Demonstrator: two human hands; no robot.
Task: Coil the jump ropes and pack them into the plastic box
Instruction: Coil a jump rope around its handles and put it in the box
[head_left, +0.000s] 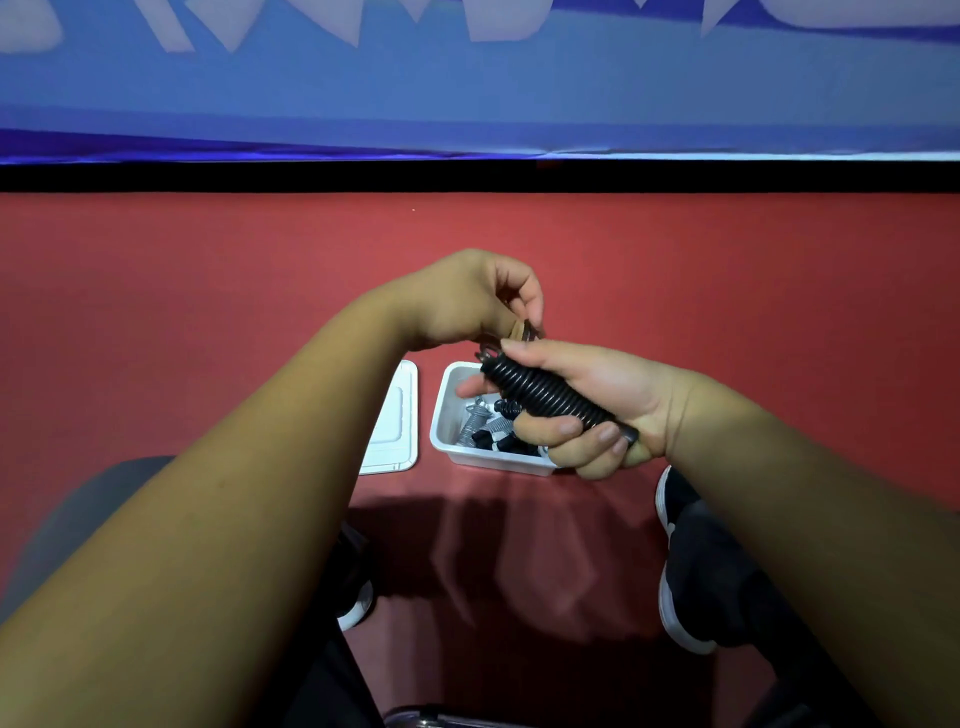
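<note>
Closest, two bare arms (208, 493) are held out. One rope end (527, 330) is pinched by the left hand (457, 304). Above the box (440, 410), the coiled rope (545, 395) is gripped by the right hand (615, 397). If loosened, the coil could be undone.

Plastic box (441, 410) sat on floor (208, 270), ropes (475, 423) inside; lid (397, 441) just beside at 9 o'clock, shoe (675, 514) near at 4 o'clock
</note>
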